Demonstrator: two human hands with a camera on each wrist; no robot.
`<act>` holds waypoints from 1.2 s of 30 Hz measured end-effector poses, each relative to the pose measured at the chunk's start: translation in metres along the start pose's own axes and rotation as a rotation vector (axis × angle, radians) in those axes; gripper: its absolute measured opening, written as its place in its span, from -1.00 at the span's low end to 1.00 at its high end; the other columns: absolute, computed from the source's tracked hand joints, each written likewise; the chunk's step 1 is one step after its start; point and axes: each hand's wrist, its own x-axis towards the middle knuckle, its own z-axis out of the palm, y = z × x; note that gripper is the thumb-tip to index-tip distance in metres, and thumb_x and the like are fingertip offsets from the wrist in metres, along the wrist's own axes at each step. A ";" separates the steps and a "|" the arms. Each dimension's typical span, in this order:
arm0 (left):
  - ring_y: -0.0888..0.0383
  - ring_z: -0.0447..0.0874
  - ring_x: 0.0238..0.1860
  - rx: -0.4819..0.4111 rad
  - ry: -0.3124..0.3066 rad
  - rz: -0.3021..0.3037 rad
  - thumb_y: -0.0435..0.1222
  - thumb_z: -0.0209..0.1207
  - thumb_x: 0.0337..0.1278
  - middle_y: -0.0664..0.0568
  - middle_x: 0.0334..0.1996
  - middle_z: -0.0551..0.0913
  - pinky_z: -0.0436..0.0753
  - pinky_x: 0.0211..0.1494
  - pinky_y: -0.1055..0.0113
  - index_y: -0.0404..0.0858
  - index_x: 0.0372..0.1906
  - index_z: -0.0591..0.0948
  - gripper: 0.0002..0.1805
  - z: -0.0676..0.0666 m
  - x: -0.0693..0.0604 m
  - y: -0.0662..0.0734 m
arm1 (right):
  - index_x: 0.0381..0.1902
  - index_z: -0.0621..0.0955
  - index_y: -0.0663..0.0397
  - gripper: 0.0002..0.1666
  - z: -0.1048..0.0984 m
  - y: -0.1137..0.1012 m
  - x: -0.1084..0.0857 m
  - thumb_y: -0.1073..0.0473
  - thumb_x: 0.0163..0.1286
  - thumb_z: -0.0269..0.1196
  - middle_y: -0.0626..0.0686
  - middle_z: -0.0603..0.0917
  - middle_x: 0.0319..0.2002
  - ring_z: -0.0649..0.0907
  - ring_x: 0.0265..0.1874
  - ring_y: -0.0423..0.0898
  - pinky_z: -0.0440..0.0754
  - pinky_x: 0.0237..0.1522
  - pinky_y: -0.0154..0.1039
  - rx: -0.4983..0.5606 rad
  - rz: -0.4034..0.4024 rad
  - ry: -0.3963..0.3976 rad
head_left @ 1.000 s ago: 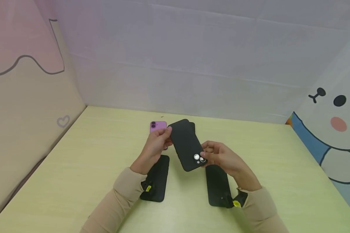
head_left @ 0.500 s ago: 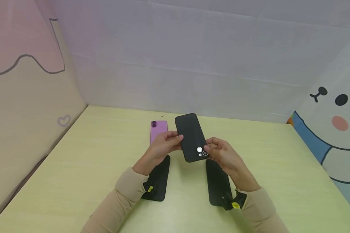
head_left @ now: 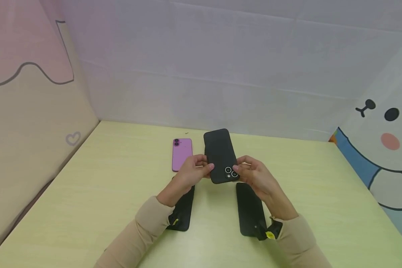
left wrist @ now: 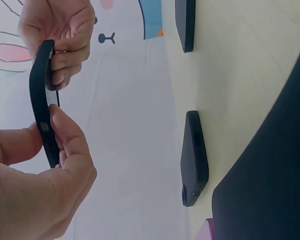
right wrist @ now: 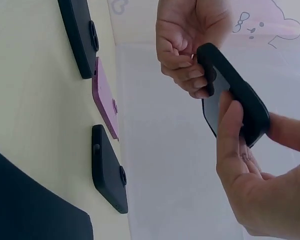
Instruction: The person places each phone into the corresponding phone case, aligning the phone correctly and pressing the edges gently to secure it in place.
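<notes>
Both hands hold a black phone case (head_left: 219, 150) raised above the table, its back with ringed camera openings towards the head camera. The left hand (head_left: 192, 173) pinches its left edge, thumb on the back. The right hand (head_left: 254, 176) pinches the lower right corner, its thumb beside the camera rings. In the left wrist view the case (left wrist: 40, 100) is seen edge-on and looks slightly bent. A pale, smooth surface shows on the inner side in the right wrist view, behind the case wall (right wrist: 240, 92); whether a phone sits inside, I cannot tell.
A pink phone (head_left: 182, 154) lies behind the left hand. Black cased phones or cases lie under the left wrist (head_left: 185, 210) and beside the right wrist (head_left: 249, 208). Another black one (right wrist: 110, 170) shows in the right wrist view. Walls border the pale table (head_left: 104, 171).
The case has moved away from the head camera and turned more upright. The left hand has slid from its upper left edge down towards the lower left edge; the right keeps its corner.
</notes>
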 end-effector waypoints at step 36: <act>0.20 0.54 -0.30 0.077 -0.323 -0.021 -0.37 -0.03 0.29 -0.09 -0.18 0.48 0.60 -0.08 0.26 -0.38 0.14 0.38 -0.65 0.000 -0.005 -0.001 | -0.34 0.44 0.13 -0.83 -0.020 0.005 0.007 0.17 0.42 -0.01 -0.13 0.54 -0.58 0.54 -0.58 -0.23 0.55 -0.44 -0.38 -0.006 -0.002 0.282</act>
